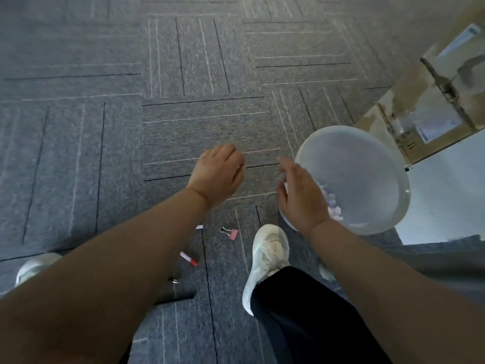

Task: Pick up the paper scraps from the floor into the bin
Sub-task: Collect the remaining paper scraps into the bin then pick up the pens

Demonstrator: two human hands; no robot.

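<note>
A translucent round bin (367, 164) stands on the carpet at the right, with several pale paper scraps (334, 208) at its bottom. My right hand (301, 195) hovers at the bin's left rim, fingers spread, and something white shows under its thumb. My left hand (217, 174) hangs over the carpet left of the bin, fingers curled downward; whether it holds anything is hidden. A small white and red scrap (199, 227) lies on the floor below my left wrist. A longer white and red piece (189, 258) lies nearer to me.
A pink binder clip (231, 233) lies beside my white shoe (265, 264). Another shoe (34, 266) shows at the left edge. A small metal clip (174, 281) lies under my left forearm. A glass door with a metal frame (443, 88) and a white floor strip are at the right.
</note>
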